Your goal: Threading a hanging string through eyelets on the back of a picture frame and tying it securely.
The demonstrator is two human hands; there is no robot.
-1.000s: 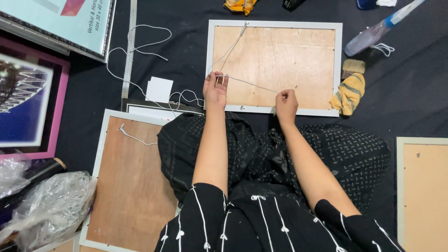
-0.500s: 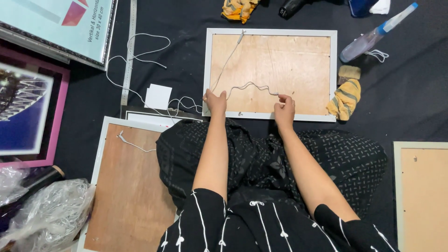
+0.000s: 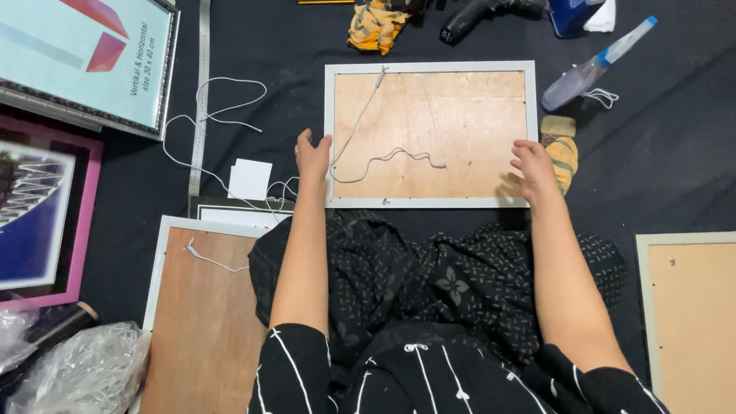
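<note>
We have our left hand (image 3: 313, 157) and right hand (image 3: 533, 169) at the 2 short sides of the white-framed backing board (image 3: 429, 134), fingers spread, gripping nothing. Between them the hanging cord (image 3: 383, 157) lies slack, 1 end fastened, the other loose.

Single head view, steep downward, close over floor

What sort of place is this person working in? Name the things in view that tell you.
Probably a picture-framing workshop, worked on the floor: several frames lie face down, like the white frame with hanging cord, beside a power drill and a spray bottle.
</note>
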